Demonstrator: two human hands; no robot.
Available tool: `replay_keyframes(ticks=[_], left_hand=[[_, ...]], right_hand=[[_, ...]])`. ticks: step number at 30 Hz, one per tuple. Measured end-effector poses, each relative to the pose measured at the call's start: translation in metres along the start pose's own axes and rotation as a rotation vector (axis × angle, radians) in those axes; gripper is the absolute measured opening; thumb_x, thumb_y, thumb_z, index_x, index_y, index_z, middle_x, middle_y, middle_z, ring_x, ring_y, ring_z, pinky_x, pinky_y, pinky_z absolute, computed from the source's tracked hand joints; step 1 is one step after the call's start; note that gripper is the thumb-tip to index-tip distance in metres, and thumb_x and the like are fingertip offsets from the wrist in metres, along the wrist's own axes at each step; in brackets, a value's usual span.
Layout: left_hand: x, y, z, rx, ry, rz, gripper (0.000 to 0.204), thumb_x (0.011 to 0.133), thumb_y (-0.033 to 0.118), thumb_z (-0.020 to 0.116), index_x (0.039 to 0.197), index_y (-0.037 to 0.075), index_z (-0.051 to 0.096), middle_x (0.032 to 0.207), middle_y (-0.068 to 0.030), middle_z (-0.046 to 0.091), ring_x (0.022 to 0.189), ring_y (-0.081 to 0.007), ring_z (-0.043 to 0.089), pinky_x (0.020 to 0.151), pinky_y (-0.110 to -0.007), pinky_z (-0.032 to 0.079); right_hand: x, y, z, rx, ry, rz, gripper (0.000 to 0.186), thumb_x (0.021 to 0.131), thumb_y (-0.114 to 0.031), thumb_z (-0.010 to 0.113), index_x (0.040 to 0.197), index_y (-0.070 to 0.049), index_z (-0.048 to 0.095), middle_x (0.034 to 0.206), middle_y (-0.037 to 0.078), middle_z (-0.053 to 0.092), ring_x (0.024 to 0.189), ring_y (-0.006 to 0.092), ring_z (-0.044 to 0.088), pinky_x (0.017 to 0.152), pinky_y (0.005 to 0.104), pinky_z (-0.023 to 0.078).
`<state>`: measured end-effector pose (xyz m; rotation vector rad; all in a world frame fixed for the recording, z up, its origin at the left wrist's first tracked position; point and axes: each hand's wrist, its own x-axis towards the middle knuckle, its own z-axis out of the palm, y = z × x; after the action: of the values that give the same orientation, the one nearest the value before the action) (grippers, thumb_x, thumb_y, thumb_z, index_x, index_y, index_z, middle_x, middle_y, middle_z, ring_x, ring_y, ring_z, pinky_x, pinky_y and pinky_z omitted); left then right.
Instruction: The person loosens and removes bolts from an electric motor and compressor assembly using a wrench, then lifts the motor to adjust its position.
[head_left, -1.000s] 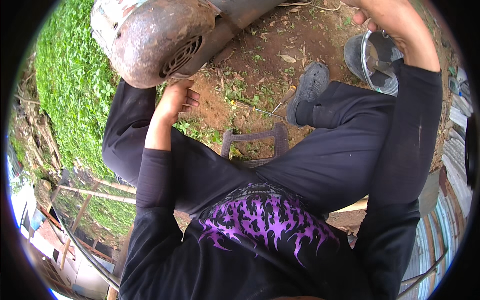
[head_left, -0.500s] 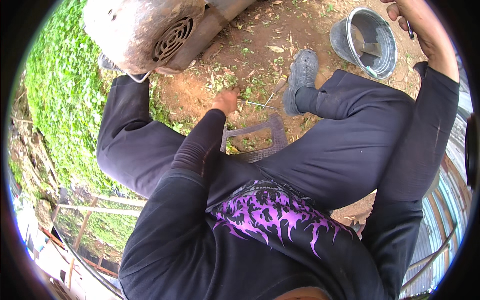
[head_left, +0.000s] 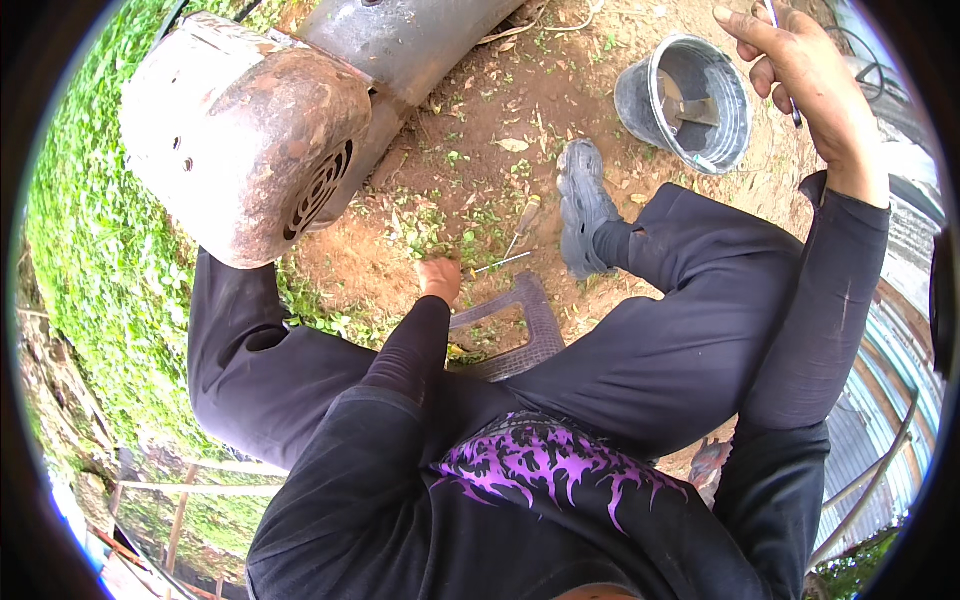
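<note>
Low over the dirt, my left hand (head_left: 440, 278) is closed round the near end of a screwdriver (head_left: 502, 262). Its thin shaft points right, and the handle is mostly hidden in the fist. Just beyond lies a second screwdriver (head_left: 526, 217) with a yellowish handle, its shaft slanting toward the first one's. My right hand (head_left: 800, 75) is raised at the upper right, beyond the bucket's right side. A slim metal tool (head_left: 797, 117) passes through its fingers, silver at the upper end and dark at the lower; its exact kind is unclear.
A rusty rounded metal housing (head_left: 270, 130) with a slotted vent stands at the upper left, joined to a grey metal cylinder (head_left: 415, 40). A black bucket (head_left: 630, 100) holds a flat piece. Between my legs is a brown plastic stool-like frame (head_left: 540, 315). My grey shoe (head_left: 583, 200) rests nearby.
The view has shifted, so the housing and ground sit lower. My left hand has drawn slightly toward me, turning the screwdriver's shaft. My right hand has come further into view, still holding the slim tool.
</note>
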<state>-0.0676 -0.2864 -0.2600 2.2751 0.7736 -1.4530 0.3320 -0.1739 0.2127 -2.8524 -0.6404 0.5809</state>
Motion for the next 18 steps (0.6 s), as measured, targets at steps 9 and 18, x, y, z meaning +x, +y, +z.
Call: replay_keyframes(ticks=[9, 18], left_hand=[[-0.032, -0.027, -0.065, 0.009, -0.059, -0.154, 0.06, 0.086, 0.043, 0.063, 0.131, 0.003, 0.055, 0.116, -0.0118, 0.062, 0.111, -0.0276, 0.062, 0.08, -0.042, 0.053], [-0.016, -0.098, -0.091, -0.077, -0.076, -0.281, 0.041, 0.086, 0.032, 0.067, 0.119, 0.006, 0.068, 0.121, -0.0155, 0.067, 0.103, -0.036, 0.068, 0.069, -0.045, 0.059]], right_hand=[[0.003, 0.034, 0.004, 0.183, -0.027, -0.185, 0.026, 0.086, -0.023, 0.07, 0.084, 0.002, 0.063, 0.061, 0.005, 0.06, 0.048, 0.0122, 0.057, 0.041, 0.0264, 0.041], [0.008, 0.076, -0.003, 0.224, 0.013, -0.096, 0.025, 0.086, -0.022, 0.069, 0.085, 0.002, 0.062, 0.063, 0.005, 0.059, 0.046, 0.0108, 0.055, 0.04, 0.0254, 0.04]])
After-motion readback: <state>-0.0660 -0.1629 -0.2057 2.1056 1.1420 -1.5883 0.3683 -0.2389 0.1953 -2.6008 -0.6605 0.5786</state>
